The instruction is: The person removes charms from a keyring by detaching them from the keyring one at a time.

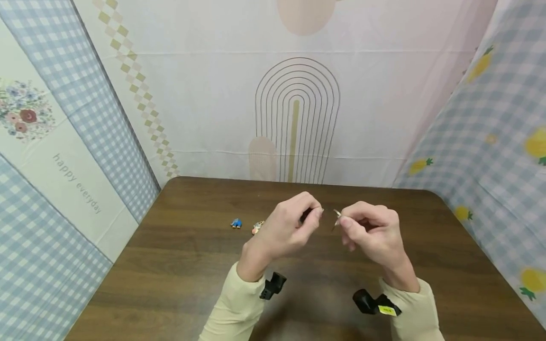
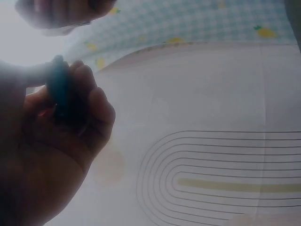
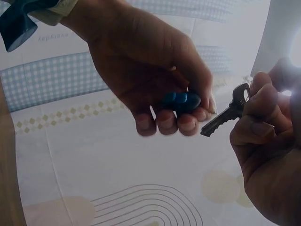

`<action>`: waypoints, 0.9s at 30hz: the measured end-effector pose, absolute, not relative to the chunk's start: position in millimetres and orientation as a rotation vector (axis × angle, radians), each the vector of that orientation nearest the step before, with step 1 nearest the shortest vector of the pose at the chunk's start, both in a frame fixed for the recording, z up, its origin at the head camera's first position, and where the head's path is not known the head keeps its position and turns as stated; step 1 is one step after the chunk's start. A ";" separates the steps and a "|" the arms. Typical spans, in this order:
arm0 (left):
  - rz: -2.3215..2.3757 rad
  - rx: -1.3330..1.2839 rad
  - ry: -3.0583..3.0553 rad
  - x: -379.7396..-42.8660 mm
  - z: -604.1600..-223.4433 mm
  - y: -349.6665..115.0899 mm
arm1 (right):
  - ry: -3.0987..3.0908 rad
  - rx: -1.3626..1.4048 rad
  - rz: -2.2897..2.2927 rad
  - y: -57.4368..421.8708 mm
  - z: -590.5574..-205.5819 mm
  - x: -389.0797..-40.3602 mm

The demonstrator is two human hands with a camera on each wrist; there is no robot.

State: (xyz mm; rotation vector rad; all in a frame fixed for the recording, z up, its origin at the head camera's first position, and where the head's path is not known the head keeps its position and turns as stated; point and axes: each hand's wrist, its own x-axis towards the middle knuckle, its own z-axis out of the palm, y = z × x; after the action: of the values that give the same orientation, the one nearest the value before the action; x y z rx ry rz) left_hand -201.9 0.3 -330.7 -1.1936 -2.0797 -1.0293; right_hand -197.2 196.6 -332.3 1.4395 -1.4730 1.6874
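Note:
In front of the chest, above the table, both hands are raised close together. My left hand (image 1: 290, 222) curls its fingers round a small blue figure (image 3: 181, 101), mostly hidden from the head view. Thumb and index finger meet at that hand's tip, where a tiny pale bit shows, too small to tell. My right hand (image 1: 371, 232) pinches a metal key (image 3: 223, 115) by its head, and the toothed blade points toward the left hand. A narrow gap separates key and left fingertips. The left wrist view shows the blue figure (image 2: 57, 87) dark against the palm.
On the brown wooden table (image 1: 192, 274) lie a small blue charm (image 1: 236, 223) and a multicoloured charm (image 1: 258, 227), the latter partly covered by the left hand. A patterned cloth (image 1: 213, 104) hangs behind the table, with checked cloths on both sides.

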 end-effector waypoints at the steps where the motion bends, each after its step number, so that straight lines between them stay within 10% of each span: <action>1: -1.044 -1.197 -2.065 -202.7 -331.0 -0.1 | -1.465 1.435 1.693 197.6 -331.6 -197.2; 27: -1.022 -1.071 -2.187 -209.7 -339.1 -11.5 | -1.682 1.421 1.753 216.1 -347.9 -213.2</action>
State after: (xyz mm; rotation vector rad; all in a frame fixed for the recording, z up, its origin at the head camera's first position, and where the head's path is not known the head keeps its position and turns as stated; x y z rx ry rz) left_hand -209.7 -11.5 -339.1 -1.0708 -2.1873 -1.0223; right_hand -213.2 216.1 -347.9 1.4209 -1.6820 1.7533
